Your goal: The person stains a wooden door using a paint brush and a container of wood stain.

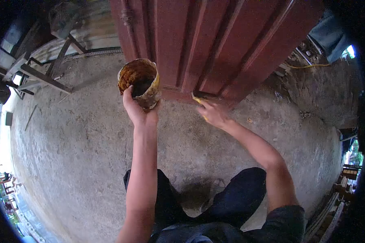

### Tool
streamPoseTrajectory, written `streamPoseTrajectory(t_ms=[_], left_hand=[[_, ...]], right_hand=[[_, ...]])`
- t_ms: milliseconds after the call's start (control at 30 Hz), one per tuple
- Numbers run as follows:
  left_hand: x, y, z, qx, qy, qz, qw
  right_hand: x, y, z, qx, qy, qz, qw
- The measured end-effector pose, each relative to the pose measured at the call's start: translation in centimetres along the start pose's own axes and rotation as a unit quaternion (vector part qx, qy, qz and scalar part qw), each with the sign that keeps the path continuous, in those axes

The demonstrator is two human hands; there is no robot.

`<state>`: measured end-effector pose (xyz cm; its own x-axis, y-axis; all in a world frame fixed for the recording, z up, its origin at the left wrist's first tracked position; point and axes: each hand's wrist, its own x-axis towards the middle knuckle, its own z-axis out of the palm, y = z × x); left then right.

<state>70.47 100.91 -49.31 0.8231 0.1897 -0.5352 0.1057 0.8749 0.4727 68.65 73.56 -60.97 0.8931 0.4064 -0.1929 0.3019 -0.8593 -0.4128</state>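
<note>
My left hand (pixel 138 108) is closed on the rim and side of a round tub (pixel 153 90), its thumb hooked inside. Rusty brown stains coat the tub's inner wall, and dark material lies at the bottom. My right hand (pixel 215 115) is closed around what looks like a yellow-handled paintbrush (pixel 197 99), mostly covered by the fingers. The brush's front end is at the bottom edge of a recessed panel on a reddish-brown door (pixel 231 52). The door leans away from me, with raised mouldings and grooves; its upper part is out of view.
Rough concrete floor (pixel 89 150) lies all around my knees. Wooden frames or trestles (pixel 44 77) stand at the left. A blue-grey cloth (pixel 332 36) hangs at the upper right above assorted clutter, and long pieces (pixel 324 218) lie at the lower right.
</note>
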Motion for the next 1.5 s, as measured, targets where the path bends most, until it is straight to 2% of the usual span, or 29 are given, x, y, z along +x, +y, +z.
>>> streamPoseTrajectory(t_ms=[67,100,167,200,267,400,467,500,600,667,733,800,867,900,933,967,1000,1067,1100,1167,1233,1300,1367,1433,1500], left_hand=[[-0.2,-0.3,-0.2,0.001,-0.005,-0.007,1.000],[-0.5,-0.3,0.1,0.003,0.008,-0.011,1.000],[-0.6,-0.4,0.3,0.000,0.020,-0.012,1.000],[-0.3,-0.4,0.0,0.000,0.019,-0.012,1.000],[0.0,-0.4,-0.3,0.000,0.016,-0.011,1.000],[0.0,-0.1,-0.2,-0.018,0.007,-0.005,1.000],[-0.3,0.0,-0.2,-0.026,0.012,-0.001,1.000],[-0.4,0.2,-0.3,-0.022,-0.006,-0.001,1.000],[-0.7,0.3,-0.1,-0.019,-0.014,-0.003,1.000],[-0.8,0.7,-0.3,-0.018,0.000,0.001,1.000],[-0.8,1.0,-0.5,-0.013,-0.002,0.005,1.000],[-1.3,1.1,-0.1,-0.004,0.018,0.003,1.000],[-1.2,1.3,-0.1,0.006,0.038,0.003,0.999],[-0.9,1.5,-0.6,-0.014,0.017,0.008,1.000],[-0.6,1.5,-0.8,-0.032,-0.002,0.013,0.999],[-0.6,1.4,-0.8,-0.026,-0.002,0.012,1.000],[-0.7,1.5,-0.9,-0.035,-0.006,0.003,0.999],[-1.1,1.5,-0.9,-0.039,-0.005,-0.006,0.999],[-1.4,1.5,-0.6,-0.021,-0.003,-0.006,1.000],[-1.9,1.2,0.1,-0.007,0.000,-0.008,1.000],[-2.0,1.0,0.6,-0.011,0.032,-0.001,0.999],[-1.4,0.6,0.3,-0.004,0.015,-0.004,1.000],[-1.1,0.3,0.1,0.008,0.000,-0.011,1.000],[-1.0,0.2,0.2,0.001,-0.011,-0.028,1.000],[-1.3,0.3,0.7,-0.009,0.003,-0.029,1.000]], right_hand=[[0.5,0.0,0.6,-0.122,0.062,-0.162,0.977],[0.0,0.5,1.0,-0.121,0.059,-0.158,0.978],[-0.9,2.2,0.9,-0.005,0.045,0.003,0.999],[-1.5,2.2,-0.1,-0.006,0.045,0.001,0.999],[-3.1,2.3,-2.2,-0.179,0.019,-0.057,0.982],[-3.2,2.5,-1.6,-0.255,-0.017,-0.032,0.966],[-3.4,1.9,-2.0,-0.214,0.046,-0.019,0.976],[-3.4,1.8,-1.6,-0.216,0.046,-0.019,0.975],[-2.7,0.7,-0.5,-0.219,0.099,-0.078,0.968],[-1.3,-1.1,0.1,-0.061,0.057,-0.121,0.989],[1.2,-3.6,2.1,0.032,0.112,-0.220,0.968],[4.1,-6.8,4.3,0.158,0.075,-0.197,0.965],[6.9,-10.1,4.9,0.082,0.119,-0.210,0.967],[9.2,-11.4,6.9,0.084,0.123,-0.209,0.966],[11.8,-11.6,10.2,0.100,0.175,-0.205,0.958],[12.9,-12.1,10.7,0.116,0.225,-0.199,0.947],[13.4,-12.0,11.0,0.121,0.228,-0.195,0.946],[14.1,-11.5,10.8,0.144,0.178,-0.104,0.968],[13.9,-10.7,10.3,0.148,0.177,-0.103,0.968],[12.1,-7.2,8.5,0.138,0.074,-0.107,0.982],[8.8,-4.2,6.0,0.114,0.045,-0.081,0.989],[5.1,-0.4,4.4,0.095,0.063,-0.100,0.988],[1.1,3.0,2.6,0.100,0.071,-0.066,0.990],[-2.4,6.2,1.2,0.098,0.086,-0.078,0.988],[-5.7,7.0,-1.3,0.057,0.071,-0.031,0.995]])
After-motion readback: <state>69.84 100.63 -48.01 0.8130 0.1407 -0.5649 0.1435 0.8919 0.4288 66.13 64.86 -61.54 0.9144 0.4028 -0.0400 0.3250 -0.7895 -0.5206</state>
